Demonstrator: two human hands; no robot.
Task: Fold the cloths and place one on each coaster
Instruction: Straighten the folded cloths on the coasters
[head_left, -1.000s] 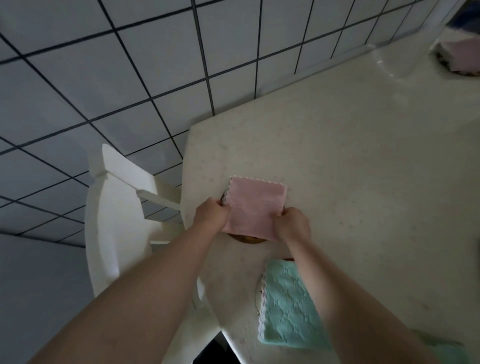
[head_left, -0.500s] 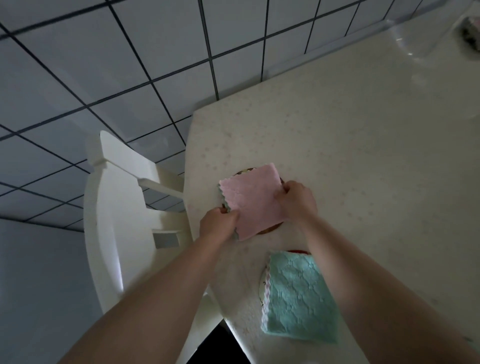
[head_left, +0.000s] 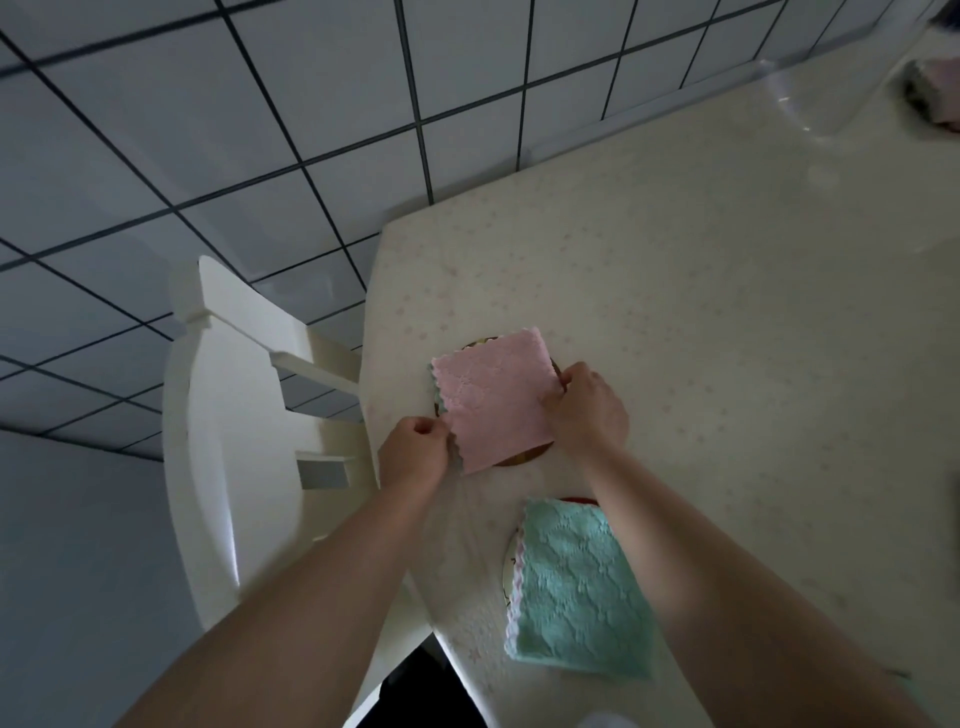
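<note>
A folded pink cloth (head_left: 493, 400) lies on a round coaster (head_left: 522, 457) near the table's left edge; only slivers of the coaster show around it. My left hand (head_left: 415, 452) pinches the cloth's near left edge. My right hand (head_left: 587, 408) grips its right edge. Nearer to me a folded mint-green cloth (head_left: 576, 587) covers a second coaster (head_left: 508, 564), whose pale rim peeks out on the left. A third coaster with a pink cloth (head_left: 935, 96) sits at the far right corner, partly cut off.
The cream table (head_left: 727, 312) stretches away to the right. A white chair (head_left: 218, 441) stands tight against the table's left edge. Grey tiled floor (head_left: 208, 130) lies beyond.
The pink cloth has been turned on the coaster so its edges run slanted. My left hand shifted to its near left edge and my right hand to its right edge.
</note>
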